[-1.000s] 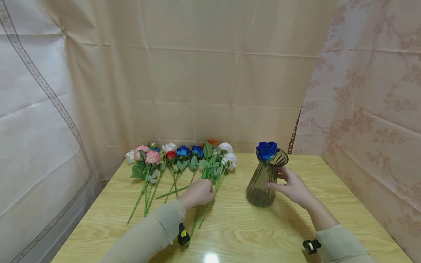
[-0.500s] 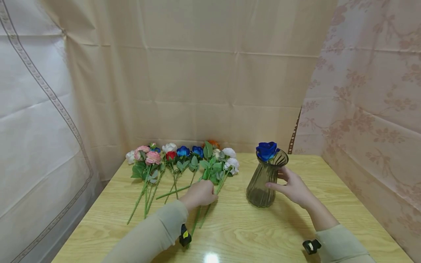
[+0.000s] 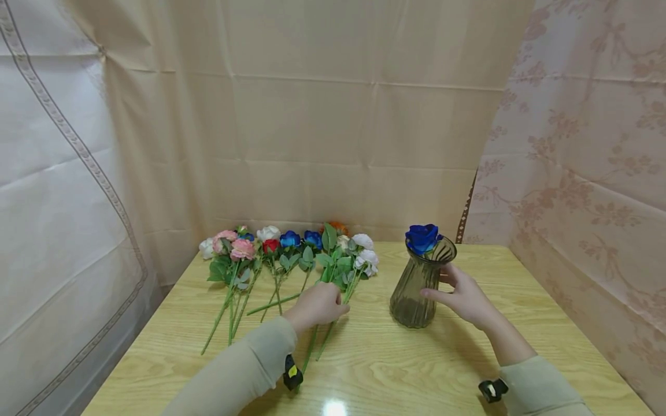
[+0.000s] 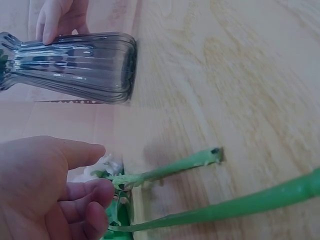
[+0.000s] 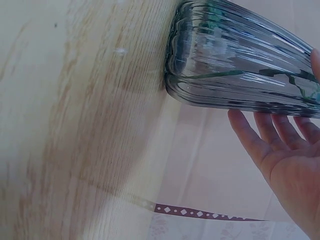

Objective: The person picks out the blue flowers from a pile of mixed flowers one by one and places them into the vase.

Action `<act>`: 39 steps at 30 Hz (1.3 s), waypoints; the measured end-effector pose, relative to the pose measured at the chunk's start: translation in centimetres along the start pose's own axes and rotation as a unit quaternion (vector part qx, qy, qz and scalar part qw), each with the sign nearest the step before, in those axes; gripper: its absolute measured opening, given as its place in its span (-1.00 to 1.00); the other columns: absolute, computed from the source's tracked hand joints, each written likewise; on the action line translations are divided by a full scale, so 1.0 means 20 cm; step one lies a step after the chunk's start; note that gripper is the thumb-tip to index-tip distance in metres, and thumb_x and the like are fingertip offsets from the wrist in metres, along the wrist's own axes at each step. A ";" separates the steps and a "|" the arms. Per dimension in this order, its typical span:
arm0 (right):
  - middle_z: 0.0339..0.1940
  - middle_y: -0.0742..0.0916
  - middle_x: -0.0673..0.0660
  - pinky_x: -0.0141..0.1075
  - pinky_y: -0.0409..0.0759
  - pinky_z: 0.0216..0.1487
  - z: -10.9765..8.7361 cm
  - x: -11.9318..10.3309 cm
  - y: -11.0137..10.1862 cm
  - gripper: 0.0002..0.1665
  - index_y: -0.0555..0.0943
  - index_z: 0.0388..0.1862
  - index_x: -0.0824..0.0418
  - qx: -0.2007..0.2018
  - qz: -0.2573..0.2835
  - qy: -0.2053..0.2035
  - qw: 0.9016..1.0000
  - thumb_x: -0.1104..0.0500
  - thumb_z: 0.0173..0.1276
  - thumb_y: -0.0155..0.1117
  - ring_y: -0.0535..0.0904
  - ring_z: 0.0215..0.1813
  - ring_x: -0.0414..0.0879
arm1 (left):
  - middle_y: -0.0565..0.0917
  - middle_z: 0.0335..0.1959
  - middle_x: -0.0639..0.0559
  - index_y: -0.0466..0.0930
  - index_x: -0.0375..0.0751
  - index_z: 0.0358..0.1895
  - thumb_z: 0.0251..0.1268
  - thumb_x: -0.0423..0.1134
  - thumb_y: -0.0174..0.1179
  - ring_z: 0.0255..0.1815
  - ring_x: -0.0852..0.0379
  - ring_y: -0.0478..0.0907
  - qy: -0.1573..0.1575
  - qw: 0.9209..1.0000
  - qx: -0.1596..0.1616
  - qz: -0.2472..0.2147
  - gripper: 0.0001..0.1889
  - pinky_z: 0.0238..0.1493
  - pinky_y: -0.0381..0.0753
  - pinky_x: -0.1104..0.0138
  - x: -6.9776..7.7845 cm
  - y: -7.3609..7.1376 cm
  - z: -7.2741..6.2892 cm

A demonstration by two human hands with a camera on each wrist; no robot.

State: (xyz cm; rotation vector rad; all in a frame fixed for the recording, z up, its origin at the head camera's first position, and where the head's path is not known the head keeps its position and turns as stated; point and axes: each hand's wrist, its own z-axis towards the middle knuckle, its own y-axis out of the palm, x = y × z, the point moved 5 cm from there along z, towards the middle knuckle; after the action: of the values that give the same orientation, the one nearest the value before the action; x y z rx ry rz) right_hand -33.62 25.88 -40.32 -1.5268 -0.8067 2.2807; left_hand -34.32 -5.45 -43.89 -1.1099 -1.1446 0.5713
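On the right of the table stands a smoky ribbed glass vase, upright, with one blue rose in its mouth. My right hand holds the vase from the right side, thumb and fingers around the upper body; the right wrist view shows the fingers against the glass. My left hand is over the green stems of white flowers. In the left wrist view its thumb is apart from the loosely curled fingers, with stems just beyond them.
To the left lie several artificial flowers: pink ones, a red rose, blue ones and an orange one. Behind the wooden table hangs a beige cloth; a flowered cloth borders the right.
The white flowers shifted slightly right between the two earlier frames. My left hand has moved a little right, and its thumb now stands away from the fingers. The right hand and vase stayed put.
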 end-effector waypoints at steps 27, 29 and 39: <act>0.47 0.44 0.29 0.29 0.51 0.15 0.00 0.00 0.00 0.11 0.08 0.68 0.06 0.001 -0.011 0.009 1.000 -0.10 0.32 0.50 0.44 0.36 0.36 | 0.69 -0.23 0.08 0.67 -0.09 -0.06 0.37 0.17 0.29 -0.46 0.23 0.52 0.001 0.996 0.075 0.038 -0.61 -0.36 0.58 0.24 0.03 -0.26 -0.08; 0.47 0.44 0.30 0.29 0.52 0.15 0.00 0.00 0.00 0.12 0.08 0.68 0.07 0.000 -0.009 0.008 1.000 -0.10 0.32 0.50 0.43 0.36 0.36 | 0.66 -0.25 0.10 0.66 -0.09 -0.10 0.37 0.16 0.30 -0.48 0.22 0.49 0.004 0.996 0.084 0.035 -0.62 -0.40 0.55 0.26 0.04 -0.28 -0.09; 0.47 0.45 0.27 0.29 0.51 0.15 0.00 0.00 0.00 0.10 0.10 0.67 0.05 0.000 -0.002 0.008 1.000 -0.09 0.32 0.50 0.43 0.36 0.34 | 0.60 -0.17 0.09 0.64 -0.05 -0.04 0.36 0.21 0.29 -0.37 0.16 0.52 -0.007 0.990 0.129 0.054 -0.59 -0.42 0.53 0.25 0.03 -0.41 -0.14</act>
State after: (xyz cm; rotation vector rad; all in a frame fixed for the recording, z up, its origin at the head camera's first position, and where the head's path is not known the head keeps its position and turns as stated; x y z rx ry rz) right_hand -33.59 25.90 -40.41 -1.5400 -0.8038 2.2617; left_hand -32.87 -9.18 -36.25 -0.9481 -0.9945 0.7900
